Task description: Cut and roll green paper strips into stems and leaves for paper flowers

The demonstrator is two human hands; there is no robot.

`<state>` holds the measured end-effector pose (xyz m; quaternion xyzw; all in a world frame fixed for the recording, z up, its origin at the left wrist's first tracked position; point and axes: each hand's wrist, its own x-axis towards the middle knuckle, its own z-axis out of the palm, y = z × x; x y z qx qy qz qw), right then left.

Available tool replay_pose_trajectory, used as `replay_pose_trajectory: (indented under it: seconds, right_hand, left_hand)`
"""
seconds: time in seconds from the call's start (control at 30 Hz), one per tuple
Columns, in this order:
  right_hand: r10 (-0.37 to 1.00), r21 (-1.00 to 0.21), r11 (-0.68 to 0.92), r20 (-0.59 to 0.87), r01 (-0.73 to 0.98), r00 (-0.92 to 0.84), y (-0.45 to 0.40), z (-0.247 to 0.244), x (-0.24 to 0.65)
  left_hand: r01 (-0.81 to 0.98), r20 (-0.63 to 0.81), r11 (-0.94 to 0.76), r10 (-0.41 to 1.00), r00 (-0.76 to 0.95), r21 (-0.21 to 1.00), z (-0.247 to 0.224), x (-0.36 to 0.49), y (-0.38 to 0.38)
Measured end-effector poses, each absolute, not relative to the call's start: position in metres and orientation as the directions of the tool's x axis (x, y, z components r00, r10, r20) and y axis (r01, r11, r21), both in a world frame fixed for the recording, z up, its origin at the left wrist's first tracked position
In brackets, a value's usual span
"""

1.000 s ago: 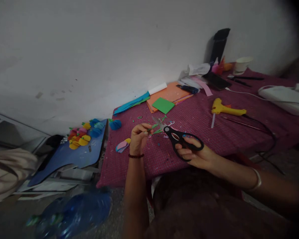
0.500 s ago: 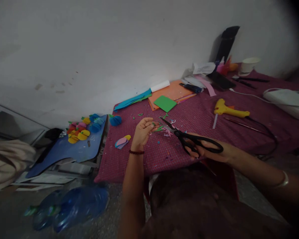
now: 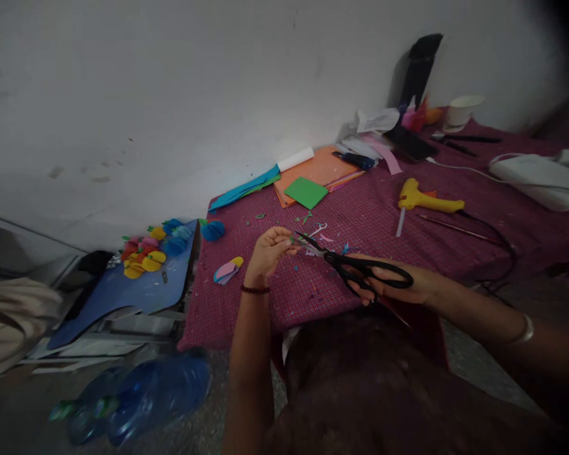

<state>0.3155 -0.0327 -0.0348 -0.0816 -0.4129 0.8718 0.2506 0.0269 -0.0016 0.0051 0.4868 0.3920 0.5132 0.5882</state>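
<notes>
- Black-handled metal scissors point(image 3: 329, 257) lie across the right hand point(image 3: 389, 284), whose fingers are curled around the loops; the blades are parted and point left.
- The left hand point(image 3: 270, 249) has its thumb and fingertips pinched together on a tiny green paper piece point(image 3: 292, 239), right by the blade tips, above the near half of the table.
- Purplish-red checked cloth point(image 3: 265, 303) covers the table, with small green, pink, white and blue paper scraps point(image 3: 320, 229) strewn beyond and beneath the scissors.
- Left of the left hand lie overlapping pink, blue and yellow rounded paper cutouts point(image 3: 226, 272); farther left and beyond is a blue folded-paper ball with a green top point(image 3: 212, 230).
- A green paper square point(image 3: 306, 193) overlaps the near edge of the orange paper sheets point(image 3: 322, 165) on the far side, with long blue paper strips point(image 3: 246, 188) to their left.
- At the right, a yellow glue gun point(image 3: 429, 198) rests on the cloth, nearer than a black phone point(image 3: 411, 143).
- At the far left, multicoloured folded-paper balls point(image 3: 146, 253) sit grouped on a blue board point(image 3: 168, 287).
</notes>
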Motion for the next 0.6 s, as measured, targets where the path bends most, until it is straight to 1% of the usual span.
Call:
replay_pose_trajectory:
  seconds: [0.13,0.6]
  right_hand:
    - [0.524,-0.768,-0.538,0.019,-0.348,-0.852,-0.034,-0.030,0.314]
    - [0.501,-0.756,-0.544,0.055,-0.364,-0.864,-0.033,-0.042,0.319]
  left_hand:
    - [-0.216,0.031,0.010,0.982,0.187,0.976,0.007,0.029,-0.004]
    - [-0.242,0.036,0.008,0.983,0.178,0.970,0.004,0.027,-0.001]
